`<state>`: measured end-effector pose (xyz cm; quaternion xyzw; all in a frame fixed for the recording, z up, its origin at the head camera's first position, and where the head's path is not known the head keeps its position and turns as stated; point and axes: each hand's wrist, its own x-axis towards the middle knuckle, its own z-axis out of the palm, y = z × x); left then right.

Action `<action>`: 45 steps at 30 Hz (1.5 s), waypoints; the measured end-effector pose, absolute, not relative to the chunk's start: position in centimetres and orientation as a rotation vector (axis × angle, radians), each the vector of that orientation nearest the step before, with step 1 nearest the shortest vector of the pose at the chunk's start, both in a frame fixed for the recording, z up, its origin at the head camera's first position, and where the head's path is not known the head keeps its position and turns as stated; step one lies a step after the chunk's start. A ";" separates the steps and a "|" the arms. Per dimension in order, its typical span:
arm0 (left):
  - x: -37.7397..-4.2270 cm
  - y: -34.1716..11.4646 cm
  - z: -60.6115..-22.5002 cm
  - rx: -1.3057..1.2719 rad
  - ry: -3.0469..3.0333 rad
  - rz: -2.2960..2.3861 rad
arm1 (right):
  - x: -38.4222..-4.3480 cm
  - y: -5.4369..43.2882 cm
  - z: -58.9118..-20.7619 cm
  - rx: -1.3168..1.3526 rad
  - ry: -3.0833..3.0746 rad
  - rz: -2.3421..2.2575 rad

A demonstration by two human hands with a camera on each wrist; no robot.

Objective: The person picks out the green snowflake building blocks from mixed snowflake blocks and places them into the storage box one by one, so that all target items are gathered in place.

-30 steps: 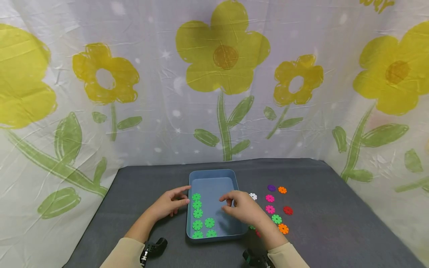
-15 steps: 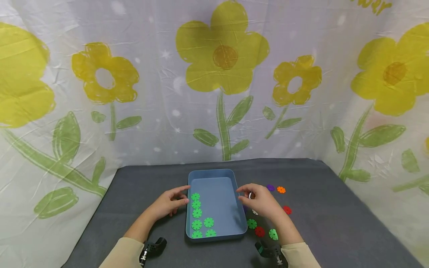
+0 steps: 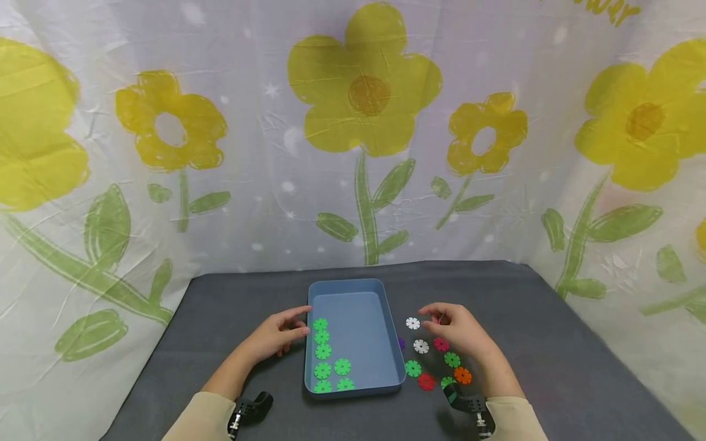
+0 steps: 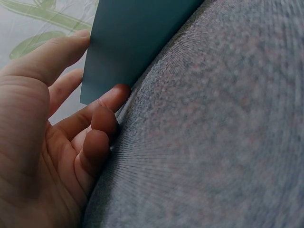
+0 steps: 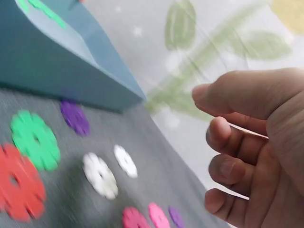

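Several green flower-shaped discs (image 3: 322, 351) lie in the blue tray (image 3: 366, 343), along its left side and near corner. My left hand (image 3: 281, 331) stays at the tray's left wall, index fingertip at the rim and thumb against the outside. In the left wrist view its other fingers bend loosely by the tray's corner. To the right of the tray my right hand (image 3: 460, 329) hovers over the loose discs, fingers loosely bent and nothing between them. Nearest to its fingertips is a white disc (image 3: 412, 323); some pink ones are partly hidden beneath the hand.
More discs lie right of the tray: a second white disc (image 3: 421, 346), a green disc (image 3: 412, 368), a red disc (image 3: 426, 381), an orange disc (image 3: 463, 375) and a purple disc (image 5: 75, 118). Dark grey cloth (image 3: 248, 288) covers the table. A flowered curtain (image 3: 265, 184) hangs behind.
My right hand has moved right, from over the tray to above the loose discs, uncovering the white ones. My left hand has stayed at the tray's left wall.
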<state>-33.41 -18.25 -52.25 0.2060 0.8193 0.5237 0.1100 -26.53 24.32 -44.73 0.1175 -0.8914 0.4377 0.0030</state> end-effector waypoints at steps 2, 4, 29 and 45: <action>-33.4 -18.2 -52.1 0.605 2.410 1.546 | -26.6 25.2 -44.8 0.389 -2.801 1.357; -33.4 -18.2 -52.0 0.606 2.413 1.548 | -26.7 26.2 -44.8 0.398 -2.820 1.372; -33.9 -18.2 -52.3 0.589 2.449 1.515 | -25.6 27.9 -46.2 0.004 -3.190 1.091; -33.4 -18.1 -52.4 0.581 2.455 1.518 | -26.0 25.9 -46.7 -0.028 -3.204 0.667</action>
